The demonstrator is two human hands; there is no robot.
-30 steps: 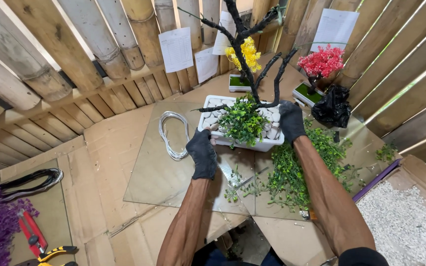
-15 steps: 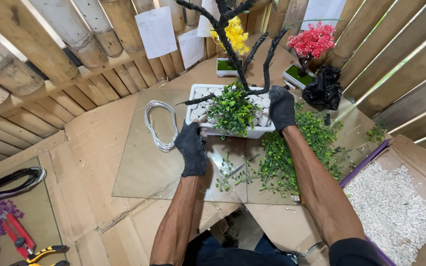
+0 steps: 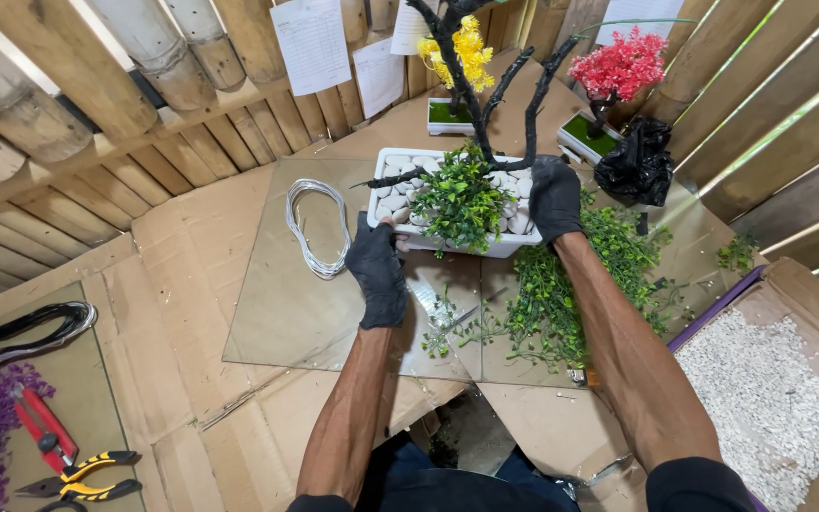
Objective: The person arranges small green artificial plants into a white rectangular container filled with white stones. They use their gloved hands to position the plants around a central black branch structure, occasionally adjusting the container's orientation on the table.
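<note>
Both gloved hands clasp the white planter (image 3: 447, 237): left hand (image 3: 378, 270) curled on its near-left corner, right hand (image 3: 554, 197) wrapped over its right end. Behind the planter stand yellow (image 3: 462, 57) and red (image 3: 618, 68) artificial trees; white wire coil (image 3: 317, 228) lies left.

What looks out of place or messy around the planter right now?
Loose green sprigs lie scattered over the glass sheet in front of the white planter, some beside the right hand. Otherwise nothing looks tipped or broken; the left hand steadies the planter.
</note>
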